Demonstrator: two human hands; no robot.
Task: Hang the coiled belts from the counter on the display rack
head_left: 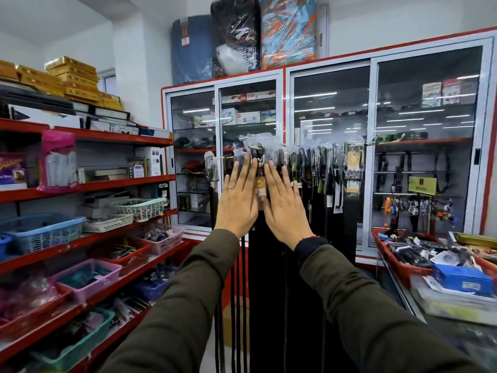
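Note:
Both my arms reach forward toward the display rack [357, 144], a horizontal rail in front of the glass cabinet. Many black belts in clear plastic sleeves [317, 168] hang from it in a row, down toward the floor. My left hand [238, 200] and my right hand [285, 204] are flat and open, backs toward me, side by side in front of the hanging belts at the rack's left part. Between them shows a belt with a yellowish tag [260, 181]. Neither hand holds anything. No coiled belt is clearly visible on the counter.
Red shelves [88, 184] with plastic baskets run along the left. The glass-door cabinet [373, 109] stands behind the rack. At the right, a glass counter carries a red tray [398, 265] of small goods and a blue box [461, 282].

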